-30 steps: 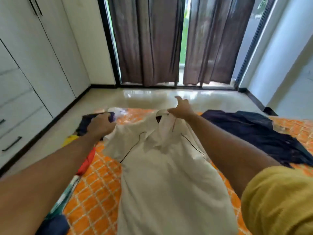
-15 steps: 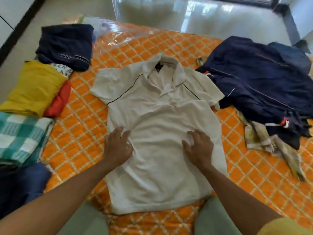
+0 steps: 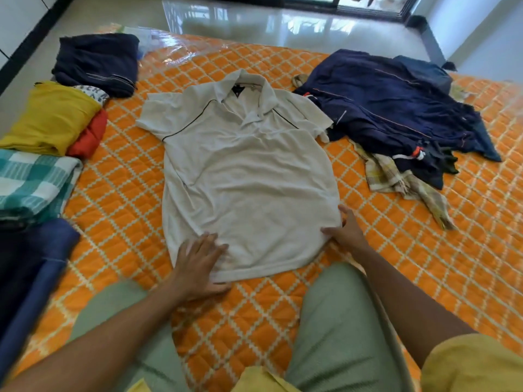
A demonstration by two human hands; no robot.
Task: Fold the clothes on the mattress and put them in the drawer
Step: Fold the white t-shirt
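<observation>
A white polo shirt [image 3: 249, 176] with thin dark piping lies spread face up on the orange quilted mattress [image 3: 396, 250], collar away from me. My left hand [image 3: 198, 264] rests flat with spread fingers on the shirt's lower left hem corner. My right hand [image 3: 343, 232] touches the lower right hem corner, thumb on the cloth and fingers along its edge. A heap of unfolded navy clothes [image 3: 396, 108] lies at the right, with a pale checked cloth [image 3: 396, 179] partly under it.
Folded clothes line the mattress's left edge: a navy piece [image 3: 96, 63], a yellow one [image 3: 48, 117] over a red one [image 3: 89, 137], a teal checked one [image 3: 31, 182], a blue one [image 3: 34, 267]. My green-trousered knees [image 3: 339, 321] rest on the near mattress. Glossy floor [image 3: 268, 24] lies beyond.
Both hands slid from the collar down the shirt to its bottom hem corners, flattening it. My view dropped from the curtains to the mattress.
</observation>
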